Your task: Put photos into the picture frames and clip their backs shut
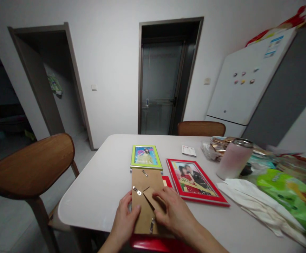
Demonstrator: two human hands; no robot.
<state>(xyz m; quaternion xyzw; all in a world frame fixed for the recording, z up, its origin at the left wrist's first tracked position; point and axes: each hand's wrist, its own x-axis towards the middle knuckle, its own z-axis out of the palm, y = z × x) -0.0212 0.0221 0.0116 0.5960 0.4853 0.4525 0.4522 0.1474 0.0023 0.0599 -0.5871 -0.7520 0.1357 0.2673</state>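
Note:
A picture frame's brown backing board (141,219) lies in front of me, with metal clips (137,190) on it. My left hand (125,216) holds its left edge, thumb on top and fingers along the side. Between the thumb and fingers of my right hand (175,212) is the brown stand flap (153,197), lifted at an angle from the board. A glossy red edge (153,243) shows below the board. Just beyond lies a green picture frame (158,158), face up. To the right, a red picture frame (180,191) also lies face up.
On the white table (97,196) a small card (189,150) lies farther back. At right stand a pink tumbler (234,160), white cloth-like gloves (250,196), a green package (290,196) and plastic bags. Wooden chairs (31,165) stand at the left and far side.

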